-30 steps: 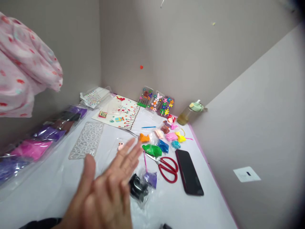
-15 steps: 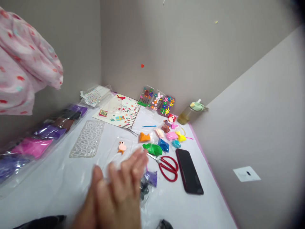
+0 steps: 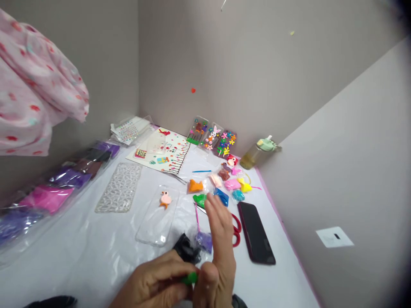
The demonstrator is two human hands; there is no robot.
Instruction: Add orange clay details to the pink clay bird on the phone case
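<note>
Low in the view, my left hand (image 3: pixel 154 278) pinches a small piece of green clay (image 3: pixel 192 278) between thumb and fingers. My right hand (image 3: pixel 223 248) is held upright beside it, fingers stretched out and together, thumb near the clay. Whether the clay touches the right palm is hard to tell. Beyond the hands lies a clear phone case (image 3: pixel 152 229) bearing a pale pink clay bird (image 3: pixel 165 199) with orange legs. A black wrapped packet (image 3: pixel 186 249) and a purple packet (image 3: pixel 204 241) lie just past my fingers. Red-handled scissors (image 3: pixel 236 236) are partly hidden behind my right hand.
A black phone (image 3: pixel 257 233) lies at the right. Small colored clay packets, including orange (image 3: pixel 195 185), are mid-table. A textured case (image 3: pixel 118 188) and bagged clay (image 3: pixel 48 196) lie left. Decorated cases (image 3: pixel 226 143) and a bottle (image 3: pixel 257 154) stand at the back.
My hands were pressed together and blurred over the clear case. Now they are apart, lower and further right, and green clay shows in my left fingers.
</note>
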